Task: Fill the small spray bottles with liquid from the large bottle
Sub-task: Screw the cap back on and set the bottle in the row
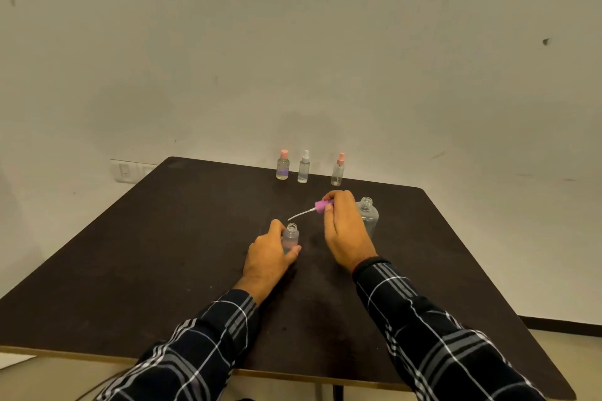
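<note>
My left hand (pixel 267 257) grips a small clear bottle (pixel 291 238) that stands upright and uncapped on the dark table (pixel 163 254). My right hand (pixel 345 231) pinches a purple spray cap (pixel 322 206), its thin white tube pointing left and down toward the small bottle's mouth. Just behind my right hand stands the large clear bottle (pixel 368 215), open at the top and partly hidden by my fingers.
Three small bottles stand in a row at the table's far edge by the wall: a pink-capped one (pixel 282 166), a white-capped sprayer (pixel 304 168) and a pink-capped sprayer (pixel 338 171). Wall sockets (pixel 125 171) sit left of the table.
</note>
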